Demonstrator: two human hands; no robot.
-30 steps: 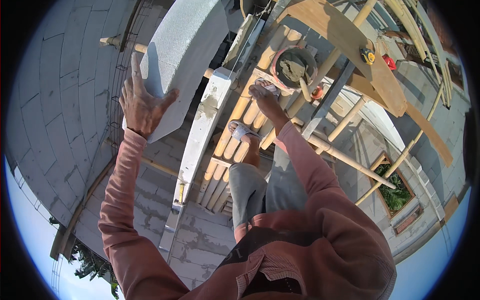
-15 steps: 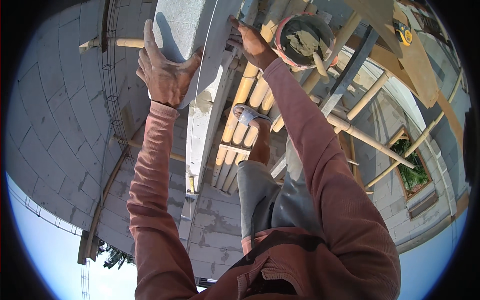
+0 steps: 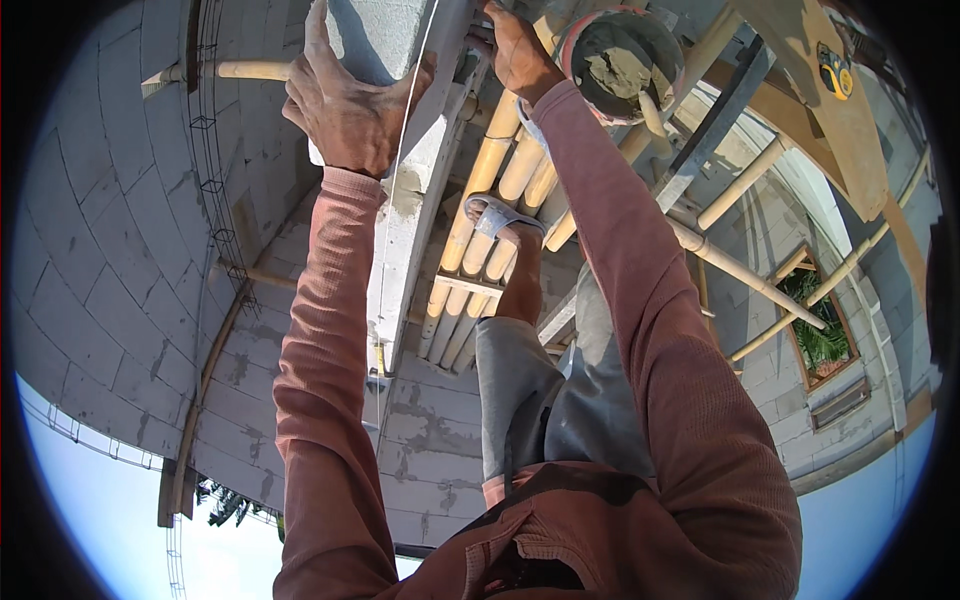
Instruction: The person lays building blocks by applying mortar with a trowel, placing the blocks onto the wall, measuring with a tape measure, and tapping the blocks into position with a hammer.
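Note:
A pale grey lightweight concrete block (image 3: 372, 42) lies at the top of the view, its far part cut off by the frame edge. My left hand (image 3: 350, 115) grips its near end, thumb and fingers spread around the corners. Against the block's right side is my right hand (image 3: 520, 55), with its fingertips partly hidden. Beneath and nearer to me runs the narrow top of a block wall (image 3: 405, 215), patched with mortar. A taut white string (image 3: 396, 165) passes along it, close by my left thumb.
Right of the wall, my sandalled foot (image 3: 503, 222) stands on bamboo poles (image 3: 465, 240). A bucket of mortar (image 3: 622, 65) with a handled tool sits beyond. A yellow-black tape measure (image 3: 834, 72) rests on a board (image 3: 850, 150). Wire reinforcement (image 3: 205, 140) hangs at left.
Both hands and the block sit higher in the picture, farther from me. My left hand has also shifted right, nearer the string. The view itself has moved slightly.

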